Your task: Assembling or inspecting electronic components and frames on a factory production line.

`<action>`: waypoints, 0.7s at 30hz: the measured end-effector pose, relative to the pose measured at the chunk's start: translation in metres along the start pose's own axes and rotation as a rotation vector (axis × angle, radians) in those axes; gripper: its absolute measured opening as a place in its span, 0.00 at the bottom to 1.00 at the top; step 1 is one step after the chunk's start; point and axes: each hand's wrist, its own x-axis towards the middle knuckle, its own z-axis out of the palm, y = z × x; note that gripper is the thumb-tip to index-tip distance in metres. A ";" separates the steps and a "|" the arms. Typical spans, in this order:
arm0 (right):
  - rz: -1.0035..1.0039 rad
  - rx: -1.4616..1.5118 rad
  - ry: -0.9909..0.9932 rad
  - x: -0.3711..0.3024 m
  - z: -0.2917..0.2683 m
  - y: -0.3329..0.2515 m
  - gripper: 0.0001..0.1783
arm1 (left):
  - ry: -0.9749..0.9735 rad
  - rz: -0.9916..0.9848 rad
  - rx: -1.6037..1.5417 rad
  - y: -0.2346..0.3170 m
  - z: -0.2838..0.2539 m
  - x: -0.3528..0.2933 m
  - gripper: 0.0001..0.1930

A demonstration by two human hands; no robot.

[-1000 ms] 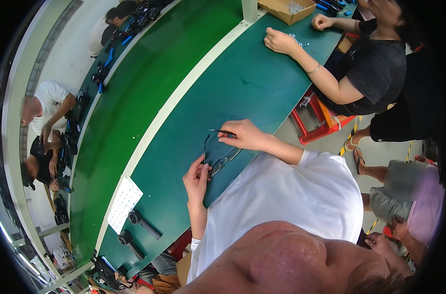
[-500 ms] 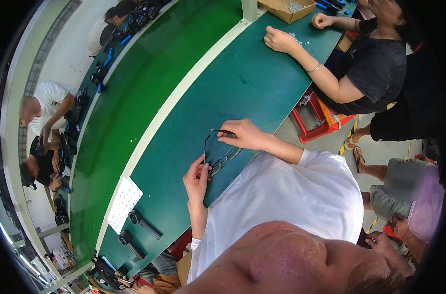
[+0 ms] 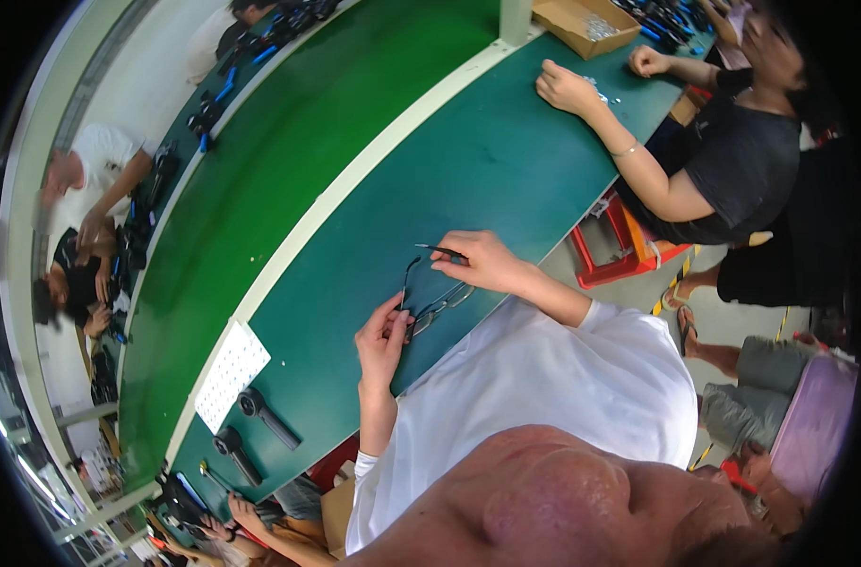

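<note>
Left hand (image 3: pixel 381 342) pinches eyeglasses (image 3: pixel 430 319), likely light and fragile, best frame-held; beside them, right hand (image 3: pixel 485 261) pinches slim tool (image 3: pixel 444 252).

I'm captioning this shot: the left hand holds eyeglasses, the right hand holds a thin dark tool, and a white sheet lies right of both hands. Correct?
Not quite: the head view shows the white sheet lying left, not right. The left hand does hold eyeglasses, and the right hand a thin dark tool.
</note>
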 end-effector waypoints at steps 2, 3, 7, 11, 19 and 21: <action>0.000 0.032 0.056 0.000 0.002 -0.001 0.09 | -0.020 0.005 -0.016 -0.003 -0.001 0.000 0.16; -0.015 0.037 0.035 0.000 0.002 -0.003 0.09 | 0.006 0.001 -0.019 -0.003 -0.001 0.000 0.16; 0.019 0.022 0.042 0.000 0.002 -0.002 0.08 | -0.020 0.026 -0.002 -0.004 -0.001 0.000 0.16; -0.008 0.009 0.068 0.001 0.005 0.000 0.08 | -0.054 0.049 0.022 -0.004 -0.003 0.000 0.15; 0.015 0.005 0.048 0.001 0.004 0.000 0.09 | -0.041 0.062 0.032 -0.002 -0.002 0.000 0.16; 0.005 0.021 0.050 0.001 0.004 -0.002 0.09 | -0.030 0.061 0.040 -0.002 -0.002 0.000 0.16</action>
